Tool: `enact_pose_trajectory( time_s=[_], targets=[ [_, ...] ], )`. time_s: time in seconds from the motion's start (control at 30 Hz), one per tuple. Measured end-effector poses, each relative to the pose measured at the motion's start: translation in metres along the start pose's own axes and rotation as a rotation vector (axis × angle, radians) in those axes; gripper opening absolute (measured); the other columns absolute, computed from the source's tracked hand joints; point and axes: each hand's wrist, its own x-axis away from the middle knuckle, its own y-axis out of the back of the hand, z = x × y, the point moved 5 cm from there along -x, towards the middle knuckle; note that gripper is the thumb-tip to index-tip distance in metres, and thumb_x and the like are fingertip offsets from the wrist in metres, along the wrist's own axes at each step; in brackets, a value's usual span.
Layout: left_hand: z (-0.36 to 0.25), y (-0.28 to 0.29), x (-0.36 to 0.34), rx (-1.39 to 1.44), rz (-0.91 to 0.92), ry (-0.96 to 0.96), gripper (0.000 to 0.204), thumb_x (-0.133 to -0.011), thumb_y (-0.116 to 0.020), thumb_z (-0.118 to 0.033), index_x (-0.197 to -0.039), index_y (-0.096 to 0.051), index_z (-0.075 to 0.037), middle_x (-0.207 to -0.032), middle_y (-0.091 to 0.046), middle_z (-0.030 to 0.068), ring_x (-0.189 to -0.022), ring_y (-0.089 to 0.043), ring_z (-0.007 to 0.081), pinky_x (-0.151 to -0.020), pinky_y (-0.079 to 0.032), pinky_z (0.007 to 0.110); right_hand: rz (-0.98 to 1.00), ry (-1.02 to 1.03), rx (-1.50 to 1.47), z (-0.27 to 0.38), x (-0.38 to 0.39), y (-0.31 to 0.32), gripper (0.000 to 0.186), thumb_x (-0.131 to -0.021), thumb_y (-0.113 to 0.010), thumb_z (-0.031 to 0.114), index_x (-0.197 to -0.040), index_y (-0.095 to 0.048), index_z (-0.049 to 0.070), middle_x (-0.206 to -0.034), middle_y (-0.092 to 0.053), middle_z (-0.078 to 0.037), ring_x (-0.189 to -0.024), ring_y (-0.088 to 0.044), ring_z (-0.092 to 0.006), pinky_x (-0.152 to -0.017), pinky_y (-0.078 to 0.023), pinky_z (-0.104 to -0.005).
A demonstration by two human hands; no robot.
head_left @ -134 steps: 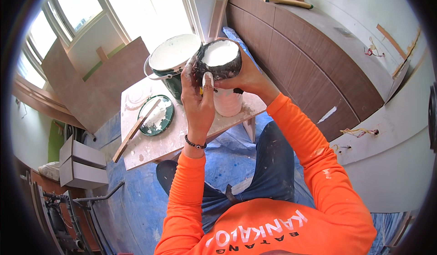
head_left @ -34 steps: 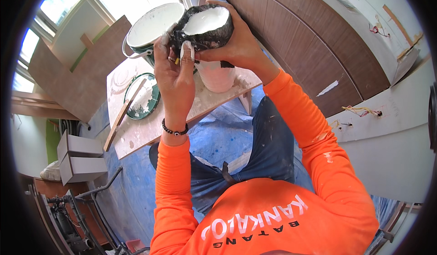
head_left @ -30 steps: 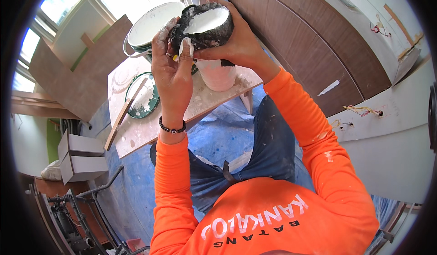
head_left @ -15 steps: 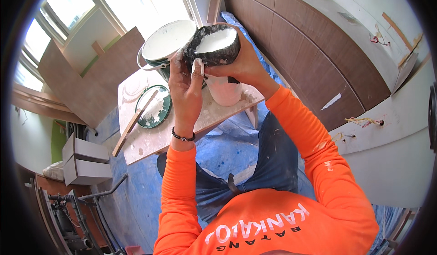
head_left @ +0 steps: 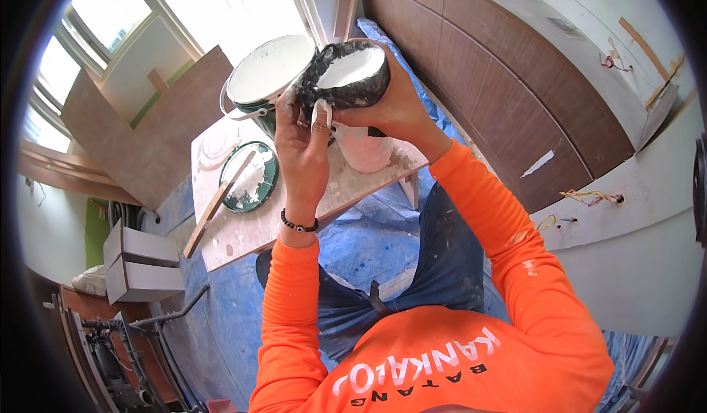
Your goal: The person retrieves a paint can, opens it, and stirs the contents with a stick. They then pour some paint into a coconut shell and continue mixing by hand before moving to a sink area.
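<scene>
A black, paint-smeared container (head_left: pixel 345 95) with thick white paint or filler inside is held up in front of me, above the table. My right hand (head_left: pixel 403 102) wraps its right side and underside. From the left, my left hand (head_left: pixel 303 155) presses its fingers to the container's near-left side; white smears coat the thumb. Just beyond my left hand stands a large bucket (head_left: pixel 271 67) of white paint, its wire handle hanging at the left. Under the container, a pinkish-white tub (head_left: pixel 365 152) rests on the table, its top mostly hidden by my hands.
On the stained wooden table (head_left: pixel 309 225), a paint-smeared green lid (head_left: pixel 254 181) carries a wooden stick (head_left: pixel 221 199). Blue sheeting (head_left: pixel 361 243) covers the floor. Brown panelling (head_left: pixel 486 67) curves along the right; boards (head_left: pixel 173 133) lean below the windows. White boxes (head_left: pixel 143 262) stand at left.
Both hands stay on the black container, in nearly the same place. The view has shifted very slightly.
</scene>
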Motion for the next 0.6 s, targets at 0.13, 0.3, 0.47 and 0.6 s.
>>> enact_pose_trajectory(
  time_s=[0.13, 0.3, 0.47, 0.6],
  targets=[
    [0.0, 0.003, 0.001, 0.016, 0.004, -0.005, 0.04, -0.107, -0.059, -0.003, -0.145, -0.048, 0.001, -0.13, -0.062, 0.0079, -0.117, -0.058, 0.0121, -0.098, -0.048, 0.027, 0.006, -0.034, 0.116, 0.01, 0.002, -0.001, 0.103, -0.059, -0.101, 0.022, -0.144, -0.046, 0.002, -0.128, -0.066, -0.011, -0.116, -0.065, -0.019, -0.103, -0.053, -0.0327],
    [0.003, 0.0, 0.003, -0.033, -0.05, -0.002, 0.039, -0.107, -0.059, -0.004, -0.144, -0.049, 0.0, -0.13, -0.063, 0.0081, -0.112, -0.058, 0.0108, -0.094, -0.049, 0.026, -0.009, 0.011, 0.111, 0.002, 0.005, -0.001, 0.103, -0.059, -0.101, 0.023, -0.144, -0.046, 0.002, -0.126, -0.067, -0.012, -0.114, -0.067, -0.0203, -0.102, -0.054, -0.0326],
    [0.003, 0.0, -0.001, -0.018, -0.014, 0.014, 0.04, -0.107, -0.059, -0.004, -0.145, -0.048, 0.0, -0.131, -0.063, 0.0081, -0.112, -0.059, 0.0109, -0.093, -0.049, 0.026, -0.005, -0.005, 0.118, 0.004, 0.001, 0.003, 0.103, -0.059, -0.101, 0.023, -0.144, -0.046, 0.002, -0.126, -0.067, -0.012, -0.115, -0.067, -0.0212, -0.102, -0.053, -0.0334],
    [-0.002, -0.003, 0.003, -0.019, -0.039, 0.015, 0.038, -0.107, -0.059, -0.004, -0.143, -0.049, 0.0, -0.129, -0.063, 0.0071, -0.113, -0.058, 0.0102, -0.092, -0.048, 0.026, -0.011, 0.01, 0.114, 0.005, 0.004, 0.002, 0.104, -0.058, -0.101, 0.023, -0.145, -0.046, 0.002, -0.127, -0.067, -0.012, -0.116, -0.066, -0.0204, -0.103, -0.053, -0.0336]
  ],
)
